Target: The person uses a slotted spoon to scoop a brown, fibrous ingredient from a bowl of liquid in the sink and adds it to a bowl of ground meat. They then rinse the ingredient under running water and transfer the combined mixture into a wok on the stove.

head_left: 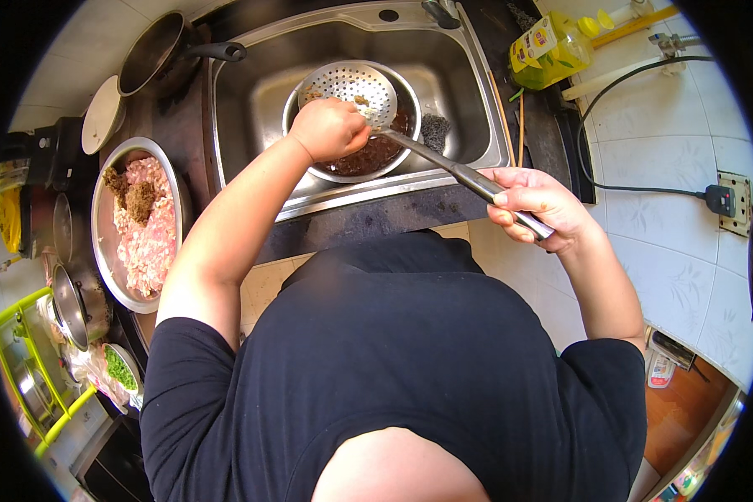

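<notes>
My right hand (544,205) is wrapped round the end of the long handle of a metal skimmer (356,84). The skimmer's round perforated head rests over a metal bowl (406,151) of dark brown liquid in the sink. My left hand (330,130) is closed in a fist above the near part of that head; what its fingers hold, if anything, is hidden. Small pale and brownish bits lie in the skimmer beside the left fingers.
A steel basin (105,243) of minced meat with brown seasoning stands on the left counter. Behind it are a dark pan (152,54) and a white plate (100,117). A scouring pad (433,132) lies in the sink (251,92); a yellow-green bottle (552,50) stands right.
</notes>
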Available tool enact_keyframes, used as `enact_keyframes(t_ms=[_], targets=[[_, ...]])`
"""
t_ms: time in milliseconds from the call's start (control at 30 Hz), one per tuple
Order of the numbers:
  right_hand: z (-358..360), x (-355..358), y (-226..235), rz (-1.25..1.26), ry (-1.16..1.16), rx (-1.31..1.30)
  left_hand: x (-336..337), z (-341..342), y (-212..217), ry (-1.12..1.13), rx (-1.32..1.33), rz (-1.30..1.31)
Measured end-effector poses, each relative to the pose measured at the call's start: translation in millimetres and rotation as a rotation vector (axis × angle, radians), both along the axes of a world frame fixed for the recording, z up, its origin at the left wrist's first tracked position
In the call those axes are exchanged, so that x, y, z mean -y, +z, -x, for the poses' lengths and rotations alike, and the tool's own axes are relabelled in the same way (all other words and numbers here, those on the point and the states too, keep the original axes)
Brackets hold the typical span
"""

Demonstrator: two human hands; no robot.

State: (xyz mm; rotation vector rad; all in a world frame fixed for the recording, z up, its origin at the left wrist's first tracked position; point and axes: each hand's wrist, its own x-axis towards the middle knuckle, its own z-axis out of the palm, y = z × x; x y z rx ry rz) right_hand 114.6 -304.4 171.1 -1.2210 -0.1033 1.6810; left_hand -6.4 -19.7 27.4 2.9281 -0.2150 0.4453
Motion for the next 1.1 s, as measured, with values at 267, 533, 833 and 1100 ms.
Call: enact_keyframes(t_ms=[267, 533, 833, 1100], targets=[[-2, -2, -1, -0.012, 0.039, 0.059, -5, -7, -2, 0.046, -0.054, 0.047], [5, -9, -17, -0.033, 0.162, 0.281, -19, -13, -12, 0.479, 0.131, 0.938], [-21, -33, -118, 0.207, 0.637, 1.846, -59, 0, -9, 0.646, 0.395, 2.71], [-36, -53, -153, 0.233, 0.698, 1.862, -50, 33, -21, 0.699, 0.531, 2.857]])
